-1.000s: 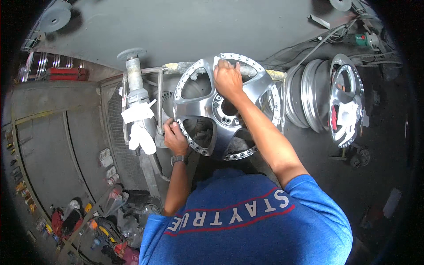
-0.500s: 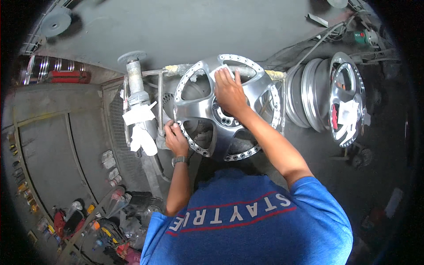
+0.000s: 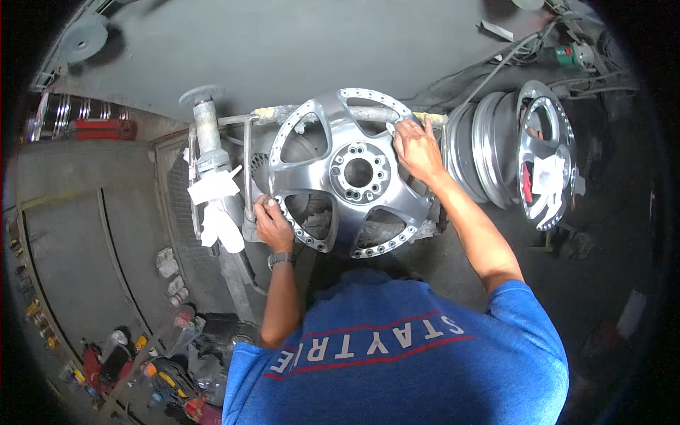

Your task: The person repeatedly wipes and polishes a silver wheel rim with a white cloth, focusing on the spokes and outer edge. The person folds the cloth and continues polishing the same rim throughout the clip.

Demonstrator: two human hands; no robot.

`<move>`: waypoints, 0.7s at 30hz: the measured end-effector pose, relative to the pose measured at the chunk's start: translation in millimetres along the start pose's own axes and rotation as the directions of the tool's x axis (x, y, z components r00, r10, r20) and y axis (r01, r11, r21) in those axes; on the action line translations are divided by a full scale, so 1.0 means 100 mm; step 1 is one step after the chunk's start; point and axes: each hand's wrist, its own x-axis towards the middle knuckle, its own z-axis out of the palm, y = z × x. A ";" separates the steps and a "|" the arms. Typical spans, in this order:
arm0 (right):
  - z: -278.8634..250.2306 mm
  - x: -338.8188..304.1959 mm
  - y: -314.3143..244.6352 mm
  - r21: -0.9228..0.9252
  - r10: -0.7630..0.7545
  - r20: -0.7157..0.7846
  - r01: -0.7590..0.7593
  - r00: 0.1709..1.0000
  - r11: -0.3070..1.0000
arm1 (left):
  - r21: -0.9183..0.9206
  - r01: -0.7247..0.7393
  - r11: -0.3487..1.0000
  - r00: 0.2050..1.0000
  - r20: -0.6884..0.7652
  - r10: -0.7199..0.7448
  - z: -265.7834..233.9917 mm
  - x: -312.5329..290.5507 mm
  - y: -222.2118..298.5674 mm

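Left hand (image 3: 275,227): gripping five-spoke wheel (image 3: 360,205) rim — eight o'clock
Right hand (image 3: 419,151): pressing held white pad (image 3: 390,129) — two o'clock

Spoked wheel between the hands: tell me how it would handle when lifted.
The spoked wheel looks metal, so probably stiff and fairly heavy. Its round rim might let it roll on edge; the smooth spokes could feel slippery.

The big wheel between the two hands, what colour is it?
The wheel is shiny silver; it shows best in the head view.
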 end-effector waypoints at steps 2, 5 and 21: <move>-0.07 0.12 -0.18 0.053 0.077 0.292 -0.097 0.953 0.994 | -0.022 0.024 0.999 1.000 -0.003 -0.024 -0.01 0.00 -0.07; 0.15 0.01 -0.33 0.179 -0.075 0.128 0.052 0.989 0.983 | -0.026 0.020 0.999 1.000 -0.014 -0.020 0.04 0.00 -0.08; 0.60 -0.03 -1.07 0.029 -0.111 -0.094 0.114 0.989 0.993 | -0.040 0.112 0.993 0.993 0.041 -0.110 -0.01 0.01 -0.09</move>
